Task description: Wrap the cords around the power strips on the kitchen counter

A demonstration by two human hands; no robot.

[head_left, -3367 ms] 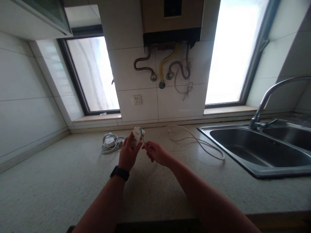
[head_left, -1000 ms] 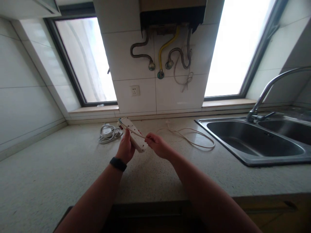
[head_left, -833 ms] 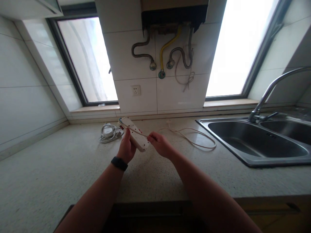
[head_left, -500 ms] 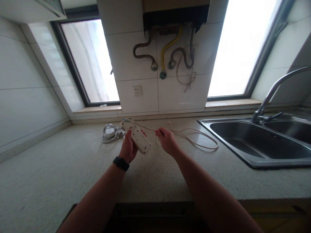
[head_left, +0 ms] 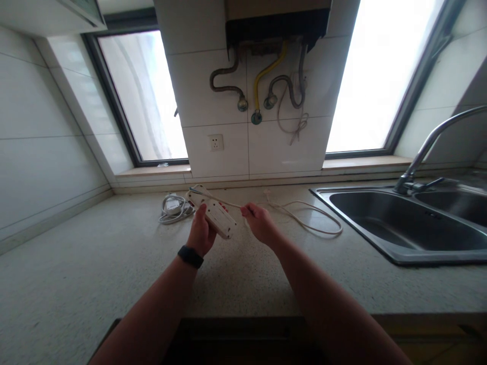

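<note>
Power strip (head_left: 213,215) raised above the worktop (head_left: 95,263), its cord (head_left: 304,218) pinched taut.
Left hand (head_left: 201,232) grips the strip; right hand (head_left: 258,222) clasps the cord, whose slack loop could snag or slip free.

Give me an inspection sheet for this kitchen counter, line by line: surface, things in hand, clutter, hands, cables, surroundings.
Surface: speckled countertop, dry-looking.
Things in hand: white power strip, held off the counter, sockets up.
Clutter: coiled white adapter bundle lying behind the strip.
Hands: left hand grips the strip; right hand pinches its cord.
Cables: strip cord loops loosely on the counter toward the sink.
Surroundings: steel sink, faucet, wall socket, water heater pipes, two windows.
</note>
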